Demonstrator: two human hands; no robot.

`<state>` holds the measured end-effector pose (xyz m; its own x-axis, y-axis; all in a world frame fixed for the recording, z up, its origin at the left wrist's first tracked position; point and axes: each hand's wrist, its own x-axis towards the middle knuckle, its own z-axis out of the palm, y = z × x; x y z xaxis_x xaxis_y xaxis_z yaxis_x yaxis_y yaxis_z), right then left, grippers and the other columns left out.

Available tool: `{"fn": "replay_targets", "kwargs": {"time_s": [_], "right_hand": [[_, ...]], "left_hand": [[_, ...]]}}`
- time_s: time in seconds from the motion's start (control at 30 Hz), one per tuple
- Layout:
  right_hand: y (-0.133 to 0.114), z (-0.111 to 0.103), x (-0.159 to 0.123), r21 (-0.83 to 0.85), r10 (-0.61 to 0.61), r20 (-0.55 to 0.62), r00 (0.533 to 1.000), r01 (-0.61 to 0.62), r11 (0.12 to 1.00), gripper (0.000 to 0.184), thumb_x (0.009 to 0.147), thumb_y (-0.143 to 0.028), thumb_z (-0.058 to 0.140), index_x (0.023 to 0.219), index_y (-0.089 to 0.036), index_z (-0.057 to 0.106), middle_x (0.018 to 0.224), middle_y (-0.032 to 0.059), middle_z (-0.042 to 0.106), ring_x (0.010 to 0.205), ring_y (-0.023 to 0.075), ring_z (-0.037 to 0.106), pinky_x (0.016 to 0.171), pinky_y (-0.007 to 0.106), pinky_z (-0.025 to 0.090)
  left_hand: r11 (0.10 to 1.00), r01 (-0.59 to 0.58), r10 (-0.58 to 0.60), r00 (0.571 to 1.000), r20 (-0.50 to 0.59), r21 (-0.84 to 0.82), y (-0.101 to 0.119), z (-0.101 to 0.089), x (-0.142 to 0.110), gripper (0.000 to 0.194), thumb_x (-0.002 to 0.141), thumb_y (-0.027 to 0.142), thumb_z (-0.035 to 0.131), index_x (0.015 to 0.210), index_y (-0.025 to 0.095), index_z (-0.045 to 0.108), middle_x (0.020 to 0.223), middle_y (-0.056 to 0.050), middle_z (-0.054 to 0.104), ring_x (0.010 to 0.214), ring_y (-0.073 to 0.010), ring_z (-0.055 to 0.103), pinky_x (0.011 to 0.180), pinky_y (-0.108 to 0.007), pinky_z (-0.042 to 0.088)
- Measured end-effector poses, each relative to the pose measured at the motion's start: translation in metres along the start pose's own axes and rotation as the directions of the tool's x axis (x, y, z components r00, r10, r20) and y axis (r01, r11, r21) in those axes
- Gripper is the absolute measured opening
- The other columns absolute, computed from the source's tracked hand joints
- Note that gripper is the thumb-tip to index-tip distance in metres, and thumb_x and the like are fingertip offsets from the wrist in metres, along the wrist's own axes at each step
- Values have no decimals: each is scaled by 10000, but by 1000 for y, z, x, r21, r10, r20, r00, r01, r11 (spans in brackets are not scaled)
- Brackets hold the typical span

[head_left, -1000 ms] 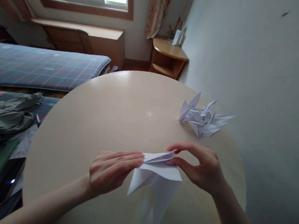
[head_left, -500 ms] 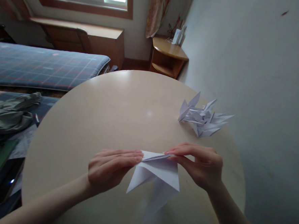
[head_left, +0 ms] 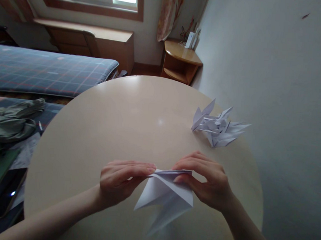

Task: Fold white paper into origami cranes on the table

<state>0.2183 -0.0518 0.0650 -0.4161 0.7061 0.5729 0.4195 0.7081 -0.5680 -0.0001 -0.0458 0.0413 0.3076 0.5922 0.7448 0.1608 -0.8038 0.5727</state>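
Both hands pinch one folded sheet of white paper [head_left: 166,194] over the near part of a round beige table [head_left: 128,118]. Left hand [head_left: 120,181] grips the paper's upper left end, fingers stretched flat along the fold and closed on it. Right hand [head_left: 205,180] clamps the upper right end between thumb and fingertips. Between them the top edge of the sheet runs as a flat, layered crease, and pointed flaps hang down from it toward the table's near rim; the lowest tip is blurred. No print or writing shows on the paper.

Farther back on the right, well apart from the hands, a small heap of folded paper cranes [head_left: 218,125] lies close to the table's edge, just beside the pale wall [head_left: 275,69]. The middle and left of the tabletop lie bare and glossy. Beyond the left rim sit a bed with a plaid blue cover [head_left: 44,71] and a crumpled green garment [head_left: 10,123]. A wooden corner stand [head_left: 180,61] sits under the curtain [head_left: 169,12]; objects on it are too small to read.
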Motion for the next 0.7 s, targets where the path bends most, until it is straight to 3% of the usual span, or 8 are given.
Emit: {"fn": "replay_targets", "kwargs": {"time_s": [0.23,0.47,0.7], "right_hand": [[-2,6,-4,73,60,-81,995,-55,996,176,766,-25,606,739,-198,625,682,2,712,584,128,635,589,285,455],[-8,4,0,-126,-32,27,999,36,991,90,767,-93,627,776,-183,633,632,7,687,581,135,617,593,296,404],[-15,9,-1,-167,-124,8,992,123,978,130,792,-69,577,796,-194,613,698,-20,721,581,101,614,578,285,343]], "left_hand": [[999,-52,52,998,20,-2,1,2,-2,140,805,81,639,931,143,648,809,-45,744,757,-134,710,671,-188,593],[999,-54,54,997,52,-2,0,4,-4,122,818,89,624,929,135,646,826,-57,744,775,-134,709,690,-186,589],[997,-69,66,993,98,28,3,6,-5,116,831,123,617,944,131,640,831,-56,744,784,-124,707,727,-167,568]]}}
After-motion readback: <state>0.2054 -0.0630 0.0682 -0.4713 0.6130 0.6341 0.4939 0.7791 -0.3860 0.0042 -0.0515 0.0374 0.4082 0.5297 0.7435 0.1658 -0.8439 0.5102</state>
